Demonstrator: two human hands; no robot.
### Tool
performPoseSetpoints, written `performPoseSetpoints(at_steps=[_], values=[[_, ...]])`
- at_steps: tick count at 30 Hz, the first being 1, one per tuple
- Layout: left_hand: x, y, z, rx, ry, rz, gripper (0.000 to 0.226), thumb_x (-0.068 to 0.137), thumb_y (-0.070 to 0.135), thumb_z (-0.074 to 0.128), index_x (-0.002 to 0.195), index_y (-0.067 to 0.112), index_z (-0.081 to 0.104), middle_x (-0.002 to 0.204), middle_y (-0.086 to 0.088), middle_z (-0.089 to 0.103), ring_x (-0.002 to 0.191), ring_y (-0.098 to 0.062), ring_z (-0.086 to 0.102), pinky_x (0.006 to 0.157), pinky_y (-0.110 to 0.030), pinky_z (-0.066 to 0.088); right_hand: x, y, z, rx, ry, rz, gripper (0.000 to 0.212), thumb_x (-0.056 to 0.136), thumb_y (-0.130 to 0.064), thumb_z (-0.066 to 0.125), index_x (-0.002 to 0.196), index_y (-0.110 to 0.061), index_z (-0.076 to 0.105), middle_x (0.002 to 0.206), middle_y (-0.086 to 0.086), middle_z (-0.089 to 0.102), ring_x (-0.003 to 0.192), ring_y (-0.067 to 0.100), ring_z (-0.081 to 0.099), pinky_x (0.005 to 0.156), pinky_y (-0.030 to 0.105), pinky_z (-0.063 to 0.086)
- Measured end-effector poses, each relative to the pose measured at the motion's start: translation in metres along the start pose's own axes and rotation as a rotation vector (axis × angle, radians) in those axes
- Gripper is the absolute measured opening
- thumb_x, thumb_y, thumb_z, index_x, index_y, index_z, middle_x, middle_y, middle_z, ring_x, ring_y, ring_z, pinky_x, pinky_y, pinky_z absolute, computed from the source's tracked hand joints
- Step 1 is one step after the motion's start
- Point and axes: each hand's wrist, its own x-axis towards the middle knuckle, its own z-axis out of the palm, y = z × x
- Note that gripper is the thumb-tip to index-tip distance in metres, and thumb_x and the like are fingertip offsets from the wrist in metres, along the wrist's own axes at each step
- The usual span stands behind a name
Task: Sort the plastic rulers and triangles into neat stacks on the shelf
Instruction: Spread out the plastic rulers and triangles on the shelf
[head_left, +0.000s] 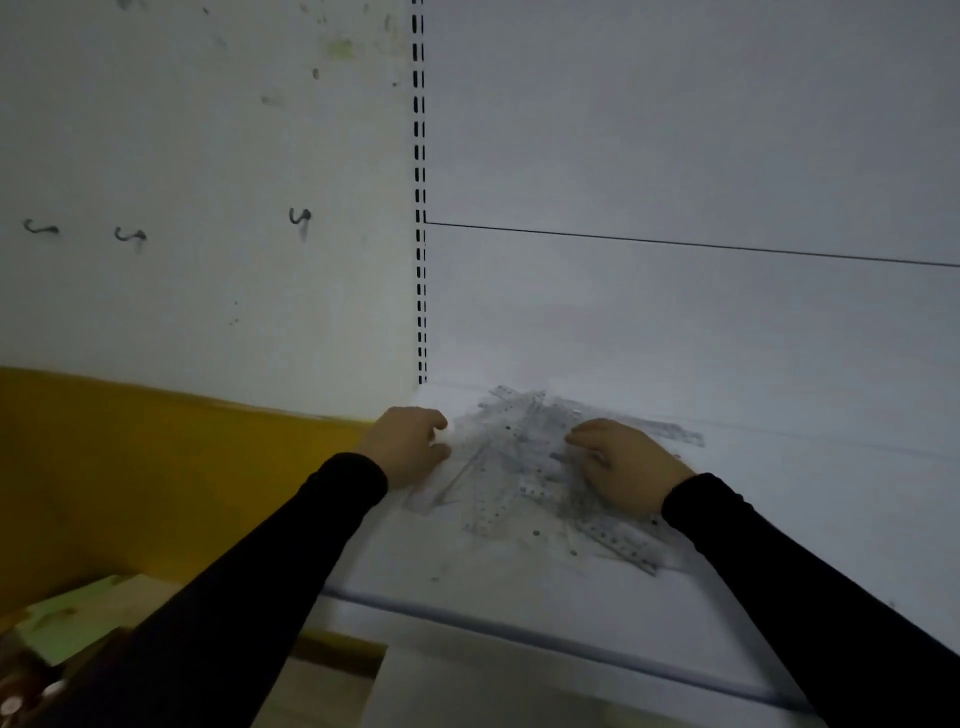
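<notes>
Both hands are sitting on a messy pile of clear plastic rulers and triangles (524, 467) on the white shelf (519, 587). The left hand (408, 447) is curling its fingers at the pile's left edge, though I can't tell if it's actually gripping anything. The right hand (626, 470) is pressing on the pile's right side with bent fingers, grip also unclear. A slotted upright (420, 208) is standing behind the left hand, and a yellow panel (156, 467) is off to its left.
</notes>
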Motion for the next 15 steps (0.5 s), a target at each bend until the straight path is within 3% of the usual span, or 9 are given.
performPoseSetpoints(at_steps=[5, 10, 15], values=[[-0.004, -0.005, -0.001, -0.071, 0.055, 0.061, 0.042, 0.093, 0.031, 0.054, 0.133, 0.017, 0.05, 0.124, -0.003, 0.059, 0.111, -0.019, 0.054, 0.092, -0.025, 0.039, 0.005, -0.01, -0.004, -0.024, -0.134, -0.022, 0.057, 0.092, 0.0, 0.038, 0.143, -0.025, 0.037, 0.154, -0.003, 0.025, 0.141, 0.017, 0.025, 0.116, 0.034, 0.023], [-0.007, -0.005, 0.005, -0.128, 0.068, 0.073, 0.04, 0.091, 0.03, 0.055, 0.13, 0.021, 0.054, 0.119, 0.0, 0.062, 0.105, -0.016, 0.057, 0.089, -0.022, 0.04, 0.016, -0.011, -0.011, -0.061, -0.124, 0.008, 0.044, 0.098, -0.018, 0.043, 0.141, -0.023, 0.04, 0.145, 0.003, 0.035, 0.127, 0.023, 0.041, 0.107, 0.034, 0.033], [-0.006, -0.005, 0.004, -0.165, 0.138, 0.039, 0.04, 0.088, 0.028, 0.059, 0.127, 0.018, 0.057, 0.115, -0.001, 0.064, 0.103, -0.016, 0.058, 0.087, -0.021, 0.041, 0.028, -0.003, -0.012, -0.102, -0.143, 0.046, 0.05, 0.097, -0.038, 0.045, 0.144, -0.021, 0.035, 0.138, 0.007, 0.036, 0.122, 0.027, 0.04, 0.105, 0.039, 0.035]])
